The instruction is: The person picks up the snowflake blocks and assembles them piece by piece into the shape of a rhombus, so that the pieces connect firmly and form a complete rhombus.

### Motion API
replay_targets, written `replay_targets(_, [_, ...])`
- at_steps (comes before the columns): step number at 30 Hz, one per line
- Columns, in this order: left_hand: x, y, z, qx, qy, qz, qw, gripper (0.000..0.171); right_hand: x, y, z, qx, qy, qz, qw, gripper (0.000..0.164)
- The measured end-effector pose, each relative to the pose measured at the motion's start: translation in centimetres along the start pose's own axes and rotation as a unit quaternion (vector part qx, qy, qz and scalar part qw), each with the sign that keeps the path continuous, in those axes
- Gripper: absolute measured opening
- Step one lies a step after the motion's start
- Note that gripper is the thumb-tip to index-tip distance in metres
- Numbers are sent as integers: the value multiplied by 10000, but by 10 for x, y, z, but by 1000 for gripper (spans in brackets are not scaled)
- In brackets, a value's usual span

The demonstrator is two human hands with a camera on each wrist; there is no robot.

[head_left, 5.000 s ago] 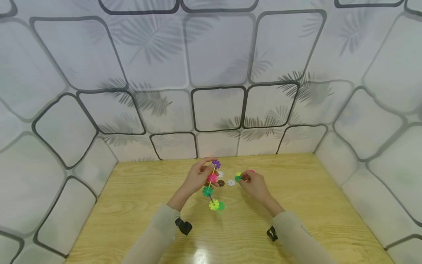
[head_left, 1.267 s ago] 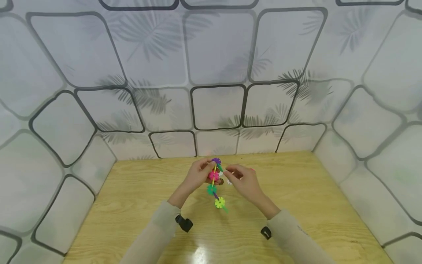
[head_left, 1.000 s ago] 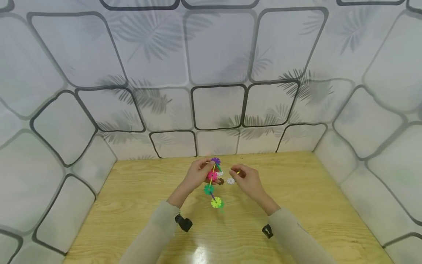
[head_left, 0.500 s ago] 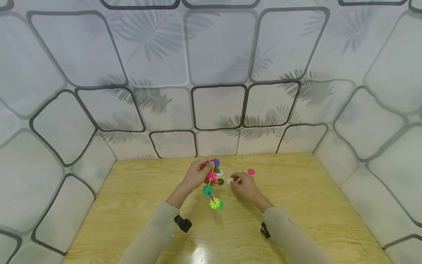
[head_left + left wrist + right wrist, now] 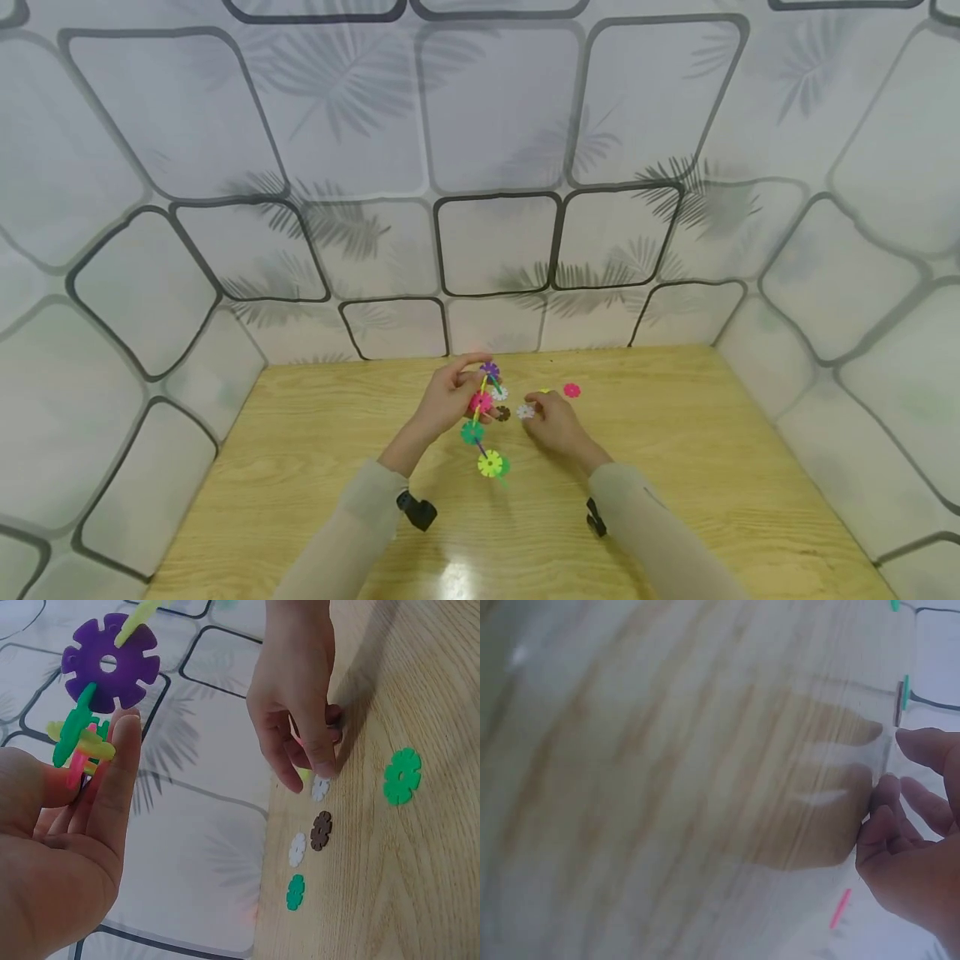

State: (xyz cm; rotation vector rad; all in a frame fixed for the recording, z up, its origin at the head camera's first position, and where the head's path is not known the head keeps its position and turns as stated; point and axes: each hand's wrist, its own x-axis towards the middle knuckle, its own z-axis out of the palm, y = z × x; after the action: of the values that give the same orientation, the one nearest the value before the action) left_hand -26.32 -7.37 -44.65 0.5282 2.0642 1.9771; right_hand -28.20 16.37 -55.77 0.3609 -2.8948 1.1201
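Note:
My left hand [image 5: 447, 395] pinches a chain of slotted plastic discs, held up in front of the palm. A purple disc [image 5: 111, 663] tops it, with a green disc [image 5: 75, 724] fitted edge-on into its rim. A pink disc [image 5: 482, 402], a teal disc [image 5: 472, 432] and a yellow disc [image 5: 491, 463] follow down the chain. Low over the table, my right hand [image 5: 556, 422] has its fingertips at a white disc [image 5: 525, 412]. A gap shows between its forefinger and thumb in the right wrist view, where contact is unclear.
On the wooden table [image 5: 675, 450] lie a brown disc [image 5: 321, 830], a second white disc [image 5: 297, 849], a teal-green disc [image 5: 295, 892] and a brighter green disc [image 5: 403, 776]. A pink disc [image 5: 572, 390] sits beyond my right hand. Patterned cloth walls [image 5: 495, 250] surround the table.
My right hand first picked up a green disc at the right and brought it to the purple disc, where it stays attached. Then that hand moved right and down to the white disc.

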Motion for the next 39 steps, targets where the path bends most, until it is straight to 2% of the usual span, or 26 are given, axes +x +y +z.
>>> replay_targets(5, [0, -1, 0, -21, 49, 47, 10000, 41, 2, 0, 1, -21, 23, 45, 10000, 45])
replay_targets(12, [1, -1, -1, 299, 161, -22, 9994, 40, 5, 6, 5, -96, 78, 87, 9999, 44])
replay_targets(18, [-1, -1, -2, -54, -64, -9, 10000, 40, 5, 6, 6, -154, 18, 70, 9999, 36])
replay_targets(21, [-1, -1, -2, -128, -67, -70, 9999, 40, 5, 6, 6, -174, 13, 83, 9998, 31])
replay_targets(27, [-1, -1, -4, -17, 70, -137, 9999, 40, 1, -1, 2, 41, 16, 201, 9998, 27])
replay_targets(33, [0, -1, -6, -386, 40, -244, 9990, 40, -2, -6, -1, 99, 10, 220, 9997, 23])
replay_targets(39, [0, -1, -7, -398, 147, -258, 9988, 40, -8, -9, -11, 633, -38, 368, 9973, 24])
